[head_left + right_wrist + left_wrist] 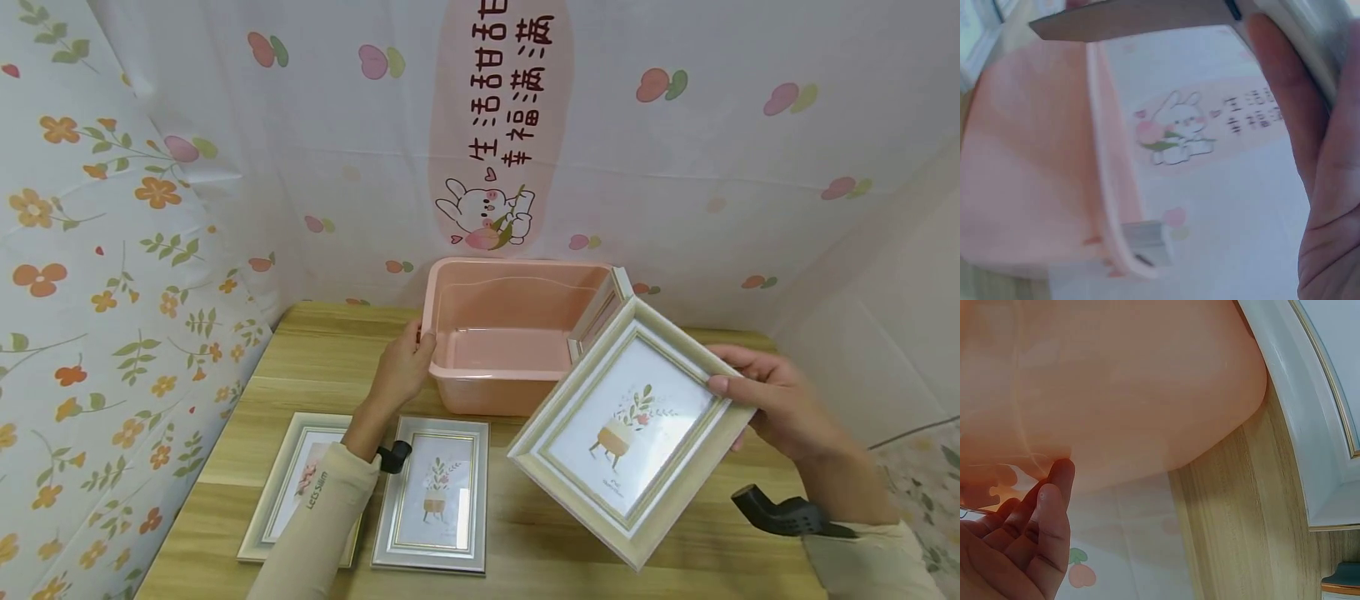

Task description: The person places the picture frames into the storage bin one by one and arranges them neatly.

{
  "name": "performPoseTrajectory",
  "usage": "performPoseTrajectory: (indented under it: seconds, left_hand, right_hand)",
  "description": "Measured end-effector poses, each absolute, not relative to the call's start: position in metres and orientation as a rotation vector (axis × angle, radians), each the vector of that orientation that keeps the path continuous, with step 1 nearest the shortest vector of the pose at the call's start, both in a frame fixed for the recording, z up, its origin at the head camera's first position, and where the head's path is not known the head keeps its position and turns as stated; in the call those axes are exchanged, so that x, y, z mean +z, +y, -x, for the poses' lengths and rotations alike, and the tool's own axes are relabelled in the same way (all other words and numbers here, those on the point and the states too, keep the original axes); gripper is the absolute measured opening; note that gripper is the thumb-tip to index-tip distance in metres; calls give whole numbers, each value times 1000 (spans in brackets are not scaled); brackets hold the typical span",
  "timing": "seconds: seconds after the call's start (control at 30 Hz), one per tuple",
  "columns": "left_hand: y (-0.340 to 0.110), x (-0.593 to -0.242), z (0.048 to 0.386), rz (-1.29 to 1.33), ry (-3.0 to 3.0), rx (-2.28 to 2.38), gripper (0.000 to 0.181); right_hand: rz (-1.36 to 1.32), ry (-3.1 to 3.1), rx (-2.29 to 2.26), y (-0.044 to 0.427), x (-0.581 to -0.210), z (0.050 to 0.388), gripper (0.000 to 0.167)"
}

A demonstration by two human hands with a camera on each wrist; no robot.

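A pink plastic bin [495, 393] stands at the back of the wooden table. My left hand [397, 367] grips its left rim; in the left wrist view the thumb and fingers [1054, 519] are curled at the bin wall [1129, 387]. My right hand [780, 404] pinches the right edge of a cream picture frame [637, 429], thumb on the front. That picture frame is tilted, above the table and in front of the bin's right corner, with a potted-plant print facing up. Another picture frame [600, 312] leans upright inside the bin at its right wall, partly hidden by the held one.
Two picture frames lie on the table [525, 533] in front of the bin: a silver one [431, 500] with a plant print, and a pale one [273, 492] partly covered by my left forearm. A patterned cloth [337, 150] hangs behind the bin.
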State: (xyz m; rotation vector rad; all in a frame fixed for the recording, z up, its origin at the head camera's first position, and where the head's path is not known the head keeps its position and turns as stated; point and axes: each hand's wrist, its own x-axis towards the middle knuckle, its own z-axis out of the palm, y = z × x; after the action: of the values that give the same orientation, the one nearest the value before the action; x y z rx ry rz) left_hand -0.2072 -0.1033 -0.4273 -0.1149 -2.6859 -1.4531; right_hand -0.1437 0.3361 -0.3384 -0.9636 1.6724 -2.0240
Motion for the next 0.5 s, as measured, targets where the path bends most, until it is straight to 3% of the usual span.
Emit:
performPoseTrajectory:
  seconds: [0.23, 0.5]
  left_hand:
    - [-103, -428, 208, 121, -2688, -1442, 40]
    - [-103, -427, 208, 102, -2702, -1420, 38]
  right_hand:
    - [816, 1478, -2285, 341, -319, 143, 47]
    - [595, 1103, -2527, 340, -303, 150, 49]
